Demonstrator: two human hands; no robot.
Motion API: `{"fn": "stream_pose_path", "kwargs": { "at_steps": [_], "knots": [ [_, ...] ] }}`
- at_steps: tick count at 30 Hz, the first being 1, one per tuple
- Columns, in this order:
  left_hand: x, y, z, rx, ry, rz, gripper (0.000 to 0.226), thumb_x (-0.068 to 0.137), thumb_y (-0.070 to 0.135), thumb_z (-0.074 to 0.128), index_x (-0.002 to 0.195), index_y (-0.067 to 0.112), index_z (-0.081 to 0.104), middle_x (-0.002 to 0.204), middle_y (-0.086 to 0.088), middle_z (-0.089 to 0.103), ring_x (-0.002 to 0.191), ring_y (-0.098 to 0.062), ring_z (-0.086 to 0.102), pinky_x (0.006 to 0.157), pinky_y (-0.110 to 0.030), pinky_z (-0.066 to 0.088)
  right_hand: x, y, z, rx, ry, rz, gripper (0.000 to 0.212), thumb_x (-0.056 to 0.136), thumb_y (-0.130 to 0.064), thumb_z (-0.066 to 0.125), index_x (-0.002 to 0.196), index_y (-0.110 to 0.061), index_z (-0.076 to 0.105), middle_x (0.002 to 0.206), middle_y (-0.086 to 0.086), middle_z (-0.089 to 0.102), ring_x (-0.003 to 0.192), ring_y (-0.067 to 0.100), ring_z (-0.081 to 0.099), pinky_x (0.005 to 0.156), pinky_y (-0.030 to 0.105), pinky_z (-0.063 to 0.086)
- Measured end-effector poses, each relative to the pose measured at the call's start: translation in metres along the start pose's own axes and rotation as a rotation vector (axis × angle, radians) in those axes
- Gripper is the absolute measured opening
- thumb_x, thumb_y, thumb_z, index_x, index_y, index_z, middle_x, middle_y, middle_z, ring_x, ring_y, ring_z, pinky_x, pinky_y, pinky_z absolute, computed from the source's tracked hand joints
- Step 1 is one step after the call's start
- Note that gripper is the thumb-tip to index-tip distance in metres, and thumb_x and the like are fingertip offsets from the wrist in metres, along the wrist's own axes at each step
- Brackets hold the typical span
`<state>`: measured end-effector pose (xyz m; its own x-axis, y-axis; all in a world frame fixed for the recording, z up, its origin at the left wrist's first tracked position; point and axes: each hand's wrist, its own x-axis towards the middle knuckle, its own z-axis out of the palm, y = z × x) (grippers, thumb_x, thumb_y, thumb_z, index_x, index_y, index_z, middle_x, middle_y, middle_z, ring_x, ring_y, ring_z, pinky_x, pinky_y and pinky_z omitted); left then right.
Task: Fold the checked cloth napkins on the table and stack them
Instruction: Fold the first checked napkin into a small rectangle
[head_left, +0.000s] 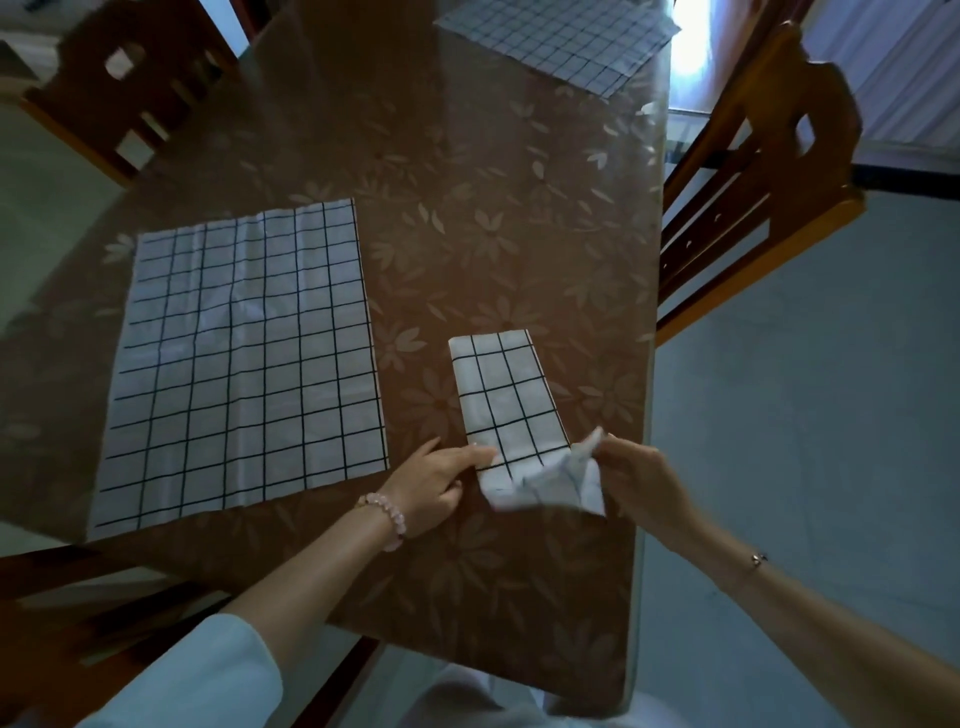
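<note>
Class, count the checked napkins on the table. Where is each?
3: flat napkin on the left, folded napkin on the right, far napkin at the far end. More may lie beyond view.

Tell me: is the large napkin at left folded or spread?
Spread. The large napkin lies flat on the table, its whole grid showing.

A folded napkin lies beside flat napkin, third napkin beyond.

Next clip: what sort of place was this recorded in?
Likely a home dining room: a brown flower-patterned table, carved wooden dining chairs around it, and white black-checked cloth napkins laid out, one folded strip pinched by the right hand.
</note>
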<state>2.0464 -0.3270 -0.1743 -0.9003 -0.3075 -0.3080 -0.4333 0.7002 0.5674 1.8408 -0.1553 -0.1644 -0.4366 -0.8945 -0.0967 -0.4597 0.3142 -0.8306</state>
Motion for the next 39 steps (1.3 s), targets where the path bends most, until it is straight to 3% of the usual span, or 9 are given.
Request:
{"fn": "stream_pose_path", "kwargs": {
  "at_steps": [1, 3, 9, 12, 17, 21, 25, 31, 39],
  "knots": [
    [0.002, 0.002, -0.003, -0.093, 0.038, -0.052, 0.058, 0.083, 0.0, 0.042, 0.136, 0.024, 0.038, 0.133, 0.017, 0.044, 0.125, -0.003, 0.038, 0.112, -0.031, 0.015, 0.008, -0.01, -0.001, 0.028, 0.035, 0.022, 0.022, 0.087, 0.008, 0.054, 0.089, -0.01, 0.066, 0.071, -0.01, 0.061, 0.06, 0.004, 0.062, 0.06, 0.009, 0.048],
    [0.007, 0.001, -0.008, -0.213, 0.093, -0.148, 0.06, 0.082, -0.004, 0.04, 0.137, 0.018, 0.035, 0.126, 0.011, 0.051, 0.113, -0.012, 0.051, 0.097, -0.028, 0.038, 0.027, -0.026, -0.002, 0.053, 0.082, -0.004, 0.015, 0.087, 0.0, 0.058, 0.087, -0.012, 0.065, 0.069, -0.01, 0.06, 0.057, 0.004, 0.058, 0.053, 0.013, 0.046],
    [0.023, -0.007, -0.03, -0.832, 0.159, -0.408, 0.046, 0.084, -0.015, 0.036, 0.121, 0.012, 0.042, 0.114, -0.009, 0.06, 0.094, -0.016, 0.065, 0.077, -0.023, 0.053, 0.089, -0.04, 0.011, 0.214, 0.063, 0.185, 0.009, 0.092, -0.016, 0.055, 0.096, -0.017, 0.063, 0.087, -0.003, 0.065, 0.081, 0.012, 0.063, 0.07, 0.025, 0.055],
    [0.032, -0.014, -0.044, -0.7, 0.383, -0.517, 0.034, 0.089, -0.004, 0.04, 0.113, 0.018, 0.05, 0.102, 0.001, 0.062, 0.07, -0.014, 0.062, 0.055, -0.019, 0.047, 0.114, -0.025, 0.023, 0.042, 0.027, 0.293, 0.022, 0.09, -0.021, 0.056, 0.108, -0.013, 0.065, 0.099, 0.001, 0.068, 0.089, 0.015, 0.062, 0.079, 0.035, 0.053],
    [0.055, -0.021, -0.058, -0.403, 0.464, -0.496, 0.026, 0.093, 0.01, 0.043, 0.115, 0.017, 0.055, 0.103, -0.001, 0.061, 0.071, -0.015, 0.059, 0.054, -0.014, 0.041, 0.125, -0.014, 0.033, -0.134, 0.036, 0.357, 0.023, 0.089, -0.028, 0.057, 0.109, -0.019, 0.065, 0.101, -0.003, 0.069, 0.087, 0.014, 0.061, 0.07, 0.03, 0.049],
    [0.069, -0.019, -0.053, -0.218, 0.487, -0.442, 0.032, 0.094, 0.014, 0.044, 0.125, 0.011, 0.051, 0.127, -0.005, 0.053, 0.113, -0.021, 0.05, 0.088, -0.019, 0.035, 0.126, -0.013, 0.035, -0.195, 0.042, 0.38, 0.021, 0.089, -0.033, 0.055, 0.106, -0.024, 0.064, 0.096, -0.005, 0.068, 0.086, 0.016, 0.061, 0.066, 0.029, 0.045],
    [0.072, -0.018, -0.041, -0.017, 0.55, -0.277, 0.044, 0.094, 0.026, 0.033, 0.132, 0.009, 0.047, 0.134, -0.006, 0.049, 0.125, -0.019, 0.043, 0.103, -0.024, 0.028, 0.125, -0.012, 0.036, -0.181, 0.06, 0.39, 0.02, 0.089, -0.036, 0.055, 0.104, -0.025, 0.061, 0.091, -0.008, 0.066, 0.084, 0.015, 0.061, 0.068, 0.031, 0.049],
    [0.072, -0.021, -0.03, 0.27, 0.272, -0.238, 0.072, 0.083, 0.047, -0.002, 0.141, 0.022, 0.033, 0.149, 0.006, 0.031, 0.14, -0.012, 0.019, 0.114, -0.035, 0.006, 0.121, -0.015, 0.038, -0.28, 0.092, 0.328, 0.022, 0.089, -0.035, 0.055, 0.107, -0.022, 0.055, 0.092, -0.006, 0.064, 0.076, 0.012, 0.057, 0.057, 0.025, 0.04],
    [0.073, -0.028, -0.024, 0.379, 0.184, -0.249, 0.073, 0.082, 0.049, -0.008, 0.145, 0.026, 0.021, 0.153, 0.009, 0.019, 0.142, -0.012, 0.009, 0.114, -0.039, 0.001, 0.13, -0.002, 0.038, -0.668, -0.012, -0.225, 0.057, 0.078, -0.01, 0.061, 0.132, -0.021, 0.048, 0.135, -0.001, 0.049, 0.123, 0.023, 0.044, 0.098, 0.041, 0.041]
  ]
}}
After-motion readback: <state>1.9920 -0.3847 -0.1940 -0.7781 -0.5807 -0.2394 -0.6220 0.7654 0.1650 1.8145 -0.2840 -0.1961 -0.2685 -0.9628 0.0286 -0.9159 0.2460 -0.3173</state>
